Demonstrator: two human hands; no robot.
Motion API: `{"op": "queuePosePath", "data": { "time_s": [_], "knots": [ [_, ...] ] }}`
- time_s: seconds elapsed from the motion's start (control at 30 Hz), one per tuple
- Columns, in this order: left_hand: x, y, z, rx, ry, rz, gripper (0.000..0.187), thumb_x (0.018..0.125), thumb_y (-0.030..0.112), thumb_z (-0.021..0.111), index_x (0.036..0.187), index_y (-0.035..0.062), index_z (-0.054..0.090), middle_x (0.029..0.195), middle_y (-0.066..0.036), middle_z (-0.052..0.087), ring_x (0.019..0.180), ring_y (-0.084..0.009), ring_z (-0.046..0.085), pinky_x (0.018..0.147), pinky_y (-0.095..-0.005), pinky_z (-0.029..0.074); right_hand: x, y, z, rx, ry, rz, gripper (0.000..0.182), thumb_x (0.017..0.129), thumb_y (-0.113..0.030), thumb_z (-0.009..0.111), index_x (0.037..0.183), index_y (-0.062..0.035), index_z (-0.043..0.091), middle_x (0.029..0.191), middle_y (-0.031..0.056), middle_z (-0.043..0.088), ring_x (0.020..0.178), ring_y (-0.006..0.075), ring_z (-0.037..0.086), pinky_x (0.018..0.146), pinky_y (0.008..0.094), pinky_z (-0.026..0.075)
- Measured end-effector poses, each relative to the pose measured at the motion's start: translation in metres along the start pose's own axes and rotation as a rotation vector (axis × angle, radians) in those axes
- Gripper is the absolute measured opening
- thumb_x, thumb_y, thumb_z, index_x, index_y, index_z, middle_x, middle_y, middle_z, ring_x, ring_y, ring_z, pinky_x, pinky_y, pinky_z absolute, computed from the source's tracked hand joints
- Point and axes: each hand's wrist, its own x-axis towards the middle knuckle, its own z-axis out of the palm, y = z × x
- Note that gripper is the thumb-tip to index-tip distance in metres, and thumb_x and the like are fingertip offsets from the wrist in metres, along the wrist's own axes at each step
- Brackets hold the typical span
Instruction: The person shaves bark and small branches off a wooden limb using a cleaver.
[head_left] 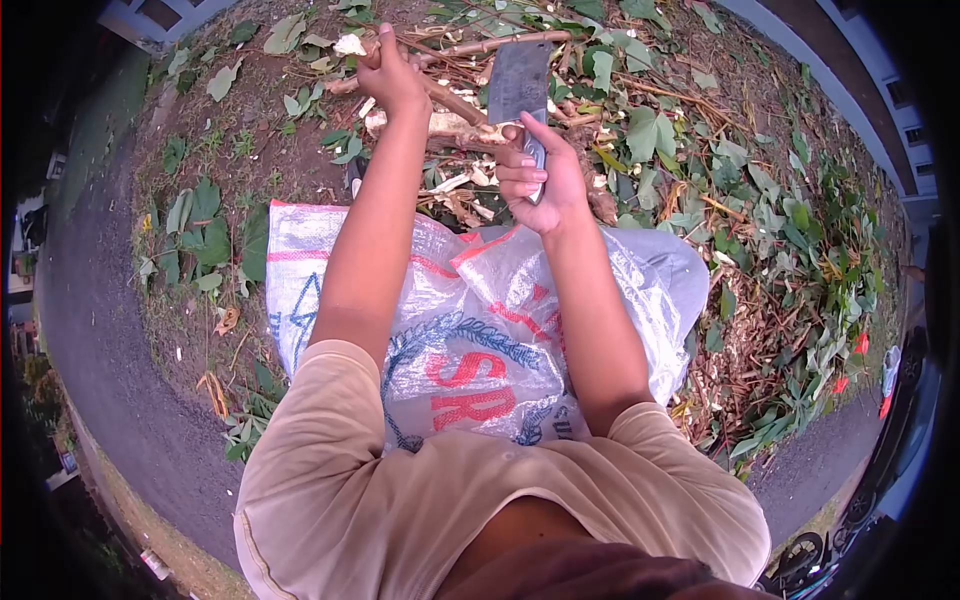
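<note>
A cleaver (517, 82) with a broad dark blade and metal handle is gripped in my right hand (548, 180), blade pointing away from me. My left hand (396, 82) is wrapped round a brown branch (456, 103) whose pale cut end shows beside the fingers. The branch slants down to the right, and its lower end lies close to my right hand and the cleaver's handle. Beneath it is a thick piece of wood (445, 126) with a pale, hacked surface. Pale wood chips (462, 186) are scattered just in front of my knees.
A white woven plastic sack (440, 330) with red and blue print covers my lap. Cut sticks and green leaves (648, 135) litter the soil ahead and to the right. A heap of leaves and chopped stems (800, 260) spreads along the right. Paved ground (90, 300) runs along the left.
</note>
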Motion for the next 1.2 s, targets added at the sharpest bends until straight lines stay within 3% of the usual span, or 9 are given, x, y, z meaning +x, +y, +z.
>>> {"op": "queuePosePath", "data": {
  "time_s": [0.17, 0.23, 0.3, 0.57, 0.63, 0.9, 1.0, 1.03, 1.2],
  "knots": [
    [-0.007, 0.001, 0.008, 0.036, -0.244, -0.137, 0.023, 0.101, 0.024, 0.069, 0.098, 0.0072, 0.053, 0.064, 0.002, 0.041, 0.052, -0.0098, 0.037, 0.053, -0.0322, 0.039, 0.002, 0.016, 0.045, -0.632, 0.198, -0.972, 0.02, 0.104, -0.029, 0.058, 0.094, -0.0127, 0.051, 0.061, -0.0035, 0.036, 0.048, 0.0074, 0.036, 0.043, 0.0264, 0.028],
    [-0.015, -0.001, 0.018, 0.033, -0.3, -0.11, 0.023, 0.101, 0.024, 0.07, 0.099, 0.0069, 0.054, 0.064, 0.002, 0.04, 0.051, -0.0092, 0.036, 0.053, -0.0321, 0.039, 0.04, 0.056, -0.027, -0.549, 0.362, -0.99, 0.022, 0.101, -0.028, 0.06, 0.09, -0.0135, 0.048, 0.062, -0.0031, 0.036, 0.049, 0.0084, 0.037, 0.044, 0.0274, 0.028],
    [-0.018, 0.002, 0.024, 0.0, -0.352, -0.106, 0.024, 0.101, 0.025, 0.07, 0.098, 0.007, 0.054, 0.063, 0.003, 0.04, 0.051, -0.0087, 0.036, 0.052, -0.0304, 0.038, 0.049, 0.07, -0.064, -0.373, 0.525, -0.082, 0.023, 0.101, -0.029, 0.061, 0.09, -0.0137, 0.049, 0.062, -0.0043, 0.037, 0.048, 0.0078, 0.035, 0.044, 0.0265, 0.028],
    [-0.009, 0.009, 0.01, 0.058, 0.022, 0.018, 0.034, 0.097, 0.029, 0.077, 0.096, 0.0081, 0.05, 0.066, 0.001, 0.046, 0.051, -0.011, 0.044, 0.049, -0.0312, 0.043, 0.045, 0.049, -0.05, -0.302, 0.463, -0.059, 0.024, 0.102, -0.031, 0.06, 0.087, -0.0139, 0.05, 0.061, -0.0058, 0.035, 0.047, 0.0057, 0.033, 0.043, 0.0243, 0.027],
    [-0.004, 0.008, -0.004, -0.093, 0.117, -0.076, 0.033, 0.096, 0.027, 0.078, 0.096, 0.008, 0.05, 0.068, 0.001, 0.048, 0.051, -0.0103, 0.042, 0.048, -0.0291, 0.041, 0.031, 0.02, -0.038, 0.16, 0.18, 0.053, 0.023, 0.104, -0.029, 0.059, 0.089, -0.0133, 0.053, 0.061, -0.0047, 0.038, 0.046, 0.0055, 0.035, 0.042, 0.0228, 0.028],
    [-0.011, -0.004, 0.001, 0.08, 0.027, 0.034, 0.029, 0.097, 0.019, 0.076, 0.087, 0.0071, 0.052, 0.067, 0.0, 0.05, 0.052, -0.0103, 0.043, 0.049, -0.0266, 0.037, 0.038, 0.035, -0.012, -0.478, 0.248, -1.224, 0.019, 0.103, -0.021, 0.059, 0.089, -0.0121, 0.048, 0.063, -0.0035, 0.038, 0.049, 0.0076, 0.034, 0.044, 0.0273, 0.028],
    [-0.021, -0.003, 0.018, 0.175, -0.01, 0.088, 0.028, 0.096, 0.017, 0.077, 0.088, 0.0069, 0.052, 0.069, -0.001, 0.054, 0.054, -0.0109, 0.047, 0.05, -0.0265, 0.039, 0.055, 0.083, -0.068, -0.602, 0.652, -0.303, 0.015, 0.096, -0.02, 0.062, 0.095, -0.0078, 0.054, 0.064, 0.002, 0.045, 0.048, 0.0132, 0.041, 0.043, 0.0301, 0.033],
    [-0.022, -0.004, 0.02, 0.211, -0.02, 0.11, 0.027, 0.096, 0.017, 0.077, 0.088, 0.0069, 0.053, 0.07, -0.001, 0.055, 0.054, -0.011, 0.049, 0.05, -0.0264, 0.04, 0.055, 0.086, -0.068, -0.595, 0.573, -0.117, 0.017, 0.097, -0.022, 0.062, 0.092, -0.009, 0.052, 0.06, -0.0011, 0.037, 0.048, 0.012, 0.034, 0.044, 0.03, 0.031],
    [0.001, -0.017, -0.006, 0.162, -0.094, 0.061, 0.028, 0.094, 0.014, 0.079, 0.093, 0.0057, 0.052, 0.08, -0.004, 0.06, 0.059, -0.0122, 0.053, 0.053, -0.0273, 0.044, 0.056, 0.089, -0.063, -0.358, 0.518, -0.158, 0.019, 0.1, -0.023, 0.061, 0.09, -0.0121, 0.049, 0.061, -0.004, 0.036, 0.047, 0.0082, 0.034, 0.044, 0.0265, 0.03]
  ]
}}
